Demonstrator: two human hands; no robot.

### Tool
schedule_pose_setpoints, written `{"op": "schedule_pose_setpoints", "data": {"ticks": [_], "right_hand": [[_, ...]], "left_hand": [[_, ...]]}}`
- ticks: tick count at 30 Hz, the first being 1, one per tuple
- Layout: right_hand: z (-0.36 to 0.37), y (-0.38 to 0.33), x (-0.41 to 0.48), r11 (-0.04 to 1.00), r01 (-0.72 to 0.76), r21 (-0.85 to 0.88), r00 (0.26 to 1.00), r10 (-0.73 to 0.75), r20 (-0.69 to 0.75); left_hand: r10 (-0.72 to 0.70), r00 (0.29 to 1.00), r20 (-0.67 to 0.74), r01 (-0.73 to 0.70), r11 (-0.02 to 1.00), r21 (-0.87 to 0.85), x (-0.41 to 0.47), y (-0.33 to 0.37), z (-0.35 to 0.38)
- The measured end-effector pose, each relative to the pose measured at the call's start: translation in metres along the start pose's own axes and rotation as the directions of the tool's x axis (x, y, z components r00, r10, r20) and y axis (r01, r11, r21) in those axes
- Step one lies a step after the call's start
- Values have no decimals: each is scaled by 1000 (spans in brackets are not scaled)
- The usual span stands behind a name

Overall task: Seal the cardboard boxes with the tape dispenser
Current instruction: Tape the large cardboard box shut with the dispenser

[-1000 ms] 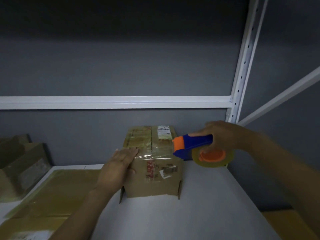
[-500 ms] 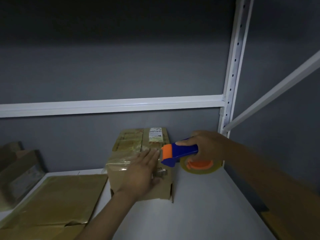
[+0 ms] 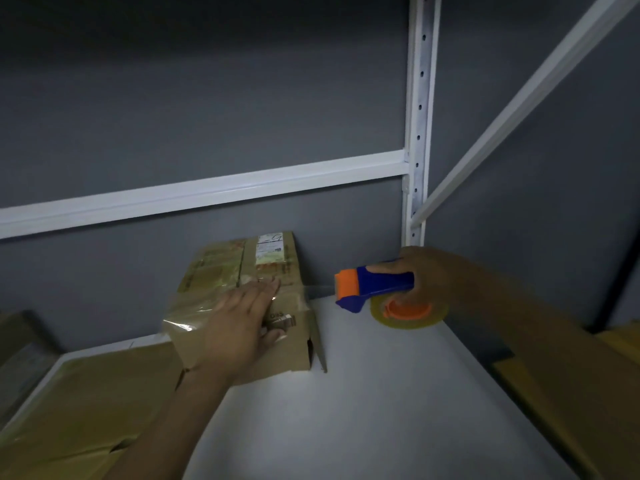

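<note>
— Pressing flat, your left hand lies on the cardboard box, fingers straight, on the shelf.
— And your right hand grips the tape dispenser just beside it.

White shelf with taped cardboard box beside flattened cardboard at left.

The small brown cardboard box bears a white printed label and glossy clear tape. The plastic tape dispenser is blue with an orange tip, its tape roll pale yellow round an orange hub. White metal shelf frame, grey wall
</note>
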State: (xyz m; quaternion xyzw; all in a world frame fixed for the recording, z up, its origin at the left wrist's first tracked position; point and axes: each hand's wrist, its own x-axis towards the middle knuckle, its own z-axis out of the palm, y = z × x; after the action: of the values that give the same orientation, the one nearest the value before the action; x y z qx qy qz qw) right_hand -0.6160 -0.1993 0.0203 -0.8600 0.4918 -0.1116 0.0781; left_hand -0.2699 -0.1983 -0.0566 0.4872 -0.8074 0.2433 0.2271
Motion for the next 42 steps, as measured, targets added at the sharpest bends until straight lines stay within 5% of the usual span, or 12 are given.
{"op": "schedule_pose_setpoints", "data": {"ticks": [5, 10, 16, 20, 22, 26, 29, 33, 35, 37, 42], "right_hand": [[35, -12, 4, 933, 29, -359, 994, -65, -90], [56, -43, 8, 921, 18, -389, 993, -62, -101], [83, -58, 9, 985, -157, 75, 981, 164, -99], [91, -53, -5, 931, -305, 199, 942, 326, -82], [95, -43, -11, 844, -406, 350, 899, 438, -15], [111, -23, -22, 488, -485, 726, 825, 531, 194], [129, -19, -25, 356, -535, 766, 799, 509, 321], [146, -21, 1, 626, -579, 523, 799, 565, 208], [135, -43, 22, 654, -461, 599, 836, 546, 48], [115, -75, 46, 567, -294, 770, 878, 478, -16], [121, -119, 105, 24, -215, 976, 907, 374, 191]], "left_hand": [[-12, 1000, -4, 12, 1000, 16, 1, 1, 2], [-43, 999, 15, 43, 999, 29, 1, 4, 3], [-86, 994, 61, 87, 996, -10, 0, 4, 1], [-100, 992, 83, 101, 995, -11, 0, 6, -1], [-93, 992, 89, 95, 995, -19, 0, 6, -1], [-54, 996, 77, 57, 997, -43, 2, 0, -4], [11, 999, 47, -10, 1000, -30, 5, -8, -8], [34, 999, 27, -33, 999, -21, 3, -14, -3], [20, 999, 47, -20, 1000, -18, 2, -15, 0], [12, 998, 64, -11, 1000, -18, 4, -17, -1], [24, 997, 77, -22, 999, -32, 6, -18, -4]]}}
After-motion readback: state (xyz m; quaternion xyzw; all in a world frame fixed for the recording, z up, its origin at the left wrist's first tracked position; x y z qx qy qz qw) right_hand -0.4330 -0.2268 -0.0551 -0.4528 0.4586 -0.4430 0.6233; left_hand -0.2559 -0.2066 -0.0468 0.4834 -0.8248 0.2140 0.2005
